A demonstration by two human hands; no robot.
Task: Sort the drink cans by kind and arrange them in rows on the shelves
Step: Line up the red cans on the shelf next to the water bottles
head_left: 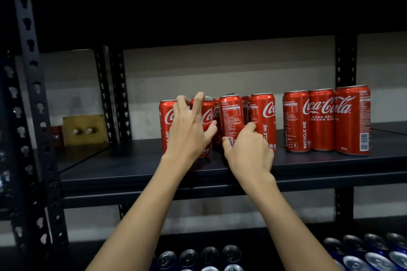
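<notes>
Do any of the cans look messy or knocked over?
None are knocked over. The left red cans are bunched unevenly, apart from the neat trio on the right. The right hand grips one can; the left hand reaches in.

Looks like a stockroom or shop back room here. Dark boltless metal racking (33, 86) with keyhole-slotted uprights fills the view, standing against a bare, pale wall (220, 72). On the middle shelf (132, 167), red cola cans (326, 120) stand in groups toward its right end, many of one kind, stock rather than a household supply. The shelf below carries blue cans (363, 255) in rows, silver tops up. Past the left uprights, a yellowish box (84, 128) sits on a neighbouring shelf.
</notes>
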